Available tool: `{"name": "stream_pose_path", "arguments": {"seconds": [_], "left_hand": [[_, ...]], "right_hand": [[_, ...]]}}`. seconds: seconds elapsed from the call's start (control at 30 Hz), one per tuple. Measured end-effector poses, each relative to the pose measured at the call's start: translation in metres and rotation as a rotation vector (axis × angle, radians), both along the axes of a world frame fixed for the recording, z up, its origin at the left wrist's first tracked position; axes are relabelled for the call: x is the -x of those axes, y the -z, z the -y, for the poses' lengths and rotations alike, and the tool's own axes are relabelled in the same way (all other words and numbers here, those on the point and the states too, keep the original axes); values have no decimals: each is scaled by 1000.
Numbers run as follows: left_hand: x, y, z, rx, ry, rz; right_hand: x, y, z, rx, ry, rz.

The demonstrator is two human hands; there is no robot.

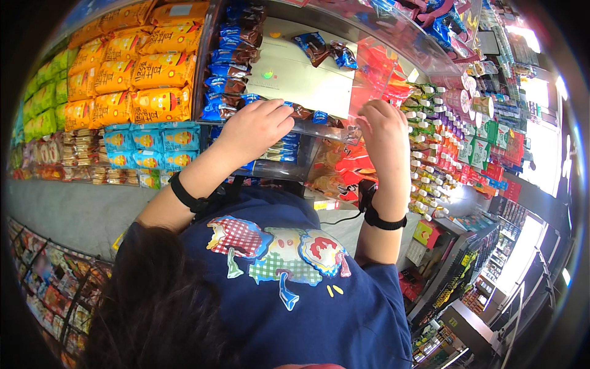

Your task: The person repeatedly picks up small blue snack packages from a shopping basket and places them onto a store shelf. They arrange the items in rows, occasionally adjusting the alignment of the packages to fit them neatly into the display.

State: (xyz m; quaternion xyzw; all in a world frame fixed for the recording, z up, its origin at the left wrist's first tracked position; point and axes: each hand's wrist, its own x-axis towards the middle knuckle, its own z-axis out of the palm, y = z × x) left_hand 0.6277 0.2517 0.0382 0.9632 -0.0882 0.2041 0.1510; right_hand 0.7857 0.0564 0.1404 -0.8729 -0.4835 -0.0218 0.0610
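A clear plastic display bin [339,133] lies before me, with a pale printed sheet or box [299,60] inside. Blue-and-brown wrapped sweets [226,83] line the bin's left side and front. Two loose ones [318,48] rest on the pale surface towards the back. My left hand [260,129] reaches over the front row, fingertips close to the sweets; its thumb and underside are hidden. At the bin's front right corner is my right hand [385,129], fingers bent and slightly apart, with nothing visible in them. Contact with the clear wall cannot be made out.
Orange snack packs [161,106] are stacked to the left, above light-blue packs [179,138]. Red snack bags [355,159] stand right of the bin. White-capped pouches [424,138] hang further right. A lower compartment [286,168] sits beneath the bin. Grey floor [83,203] shows at left.
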Motion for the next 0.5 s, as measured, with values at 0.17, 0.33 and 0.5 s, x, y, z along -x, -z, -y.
{"name": "stream_pose_path", "arguments": {"seconds": [0.17, 0.33, 0.5], "left_hand": [[-1, -1, 1, -29, -2, -1], [-1, -3, 0, 15, -5, -8], [-1, -4, -1, 34, 2, -12]], "right_hand": [[8, 22, -1, 97, -120, -21], [6, 49, -5, 131, -175, 48], [-4, 40, -5, 191, -214, -61]]}}
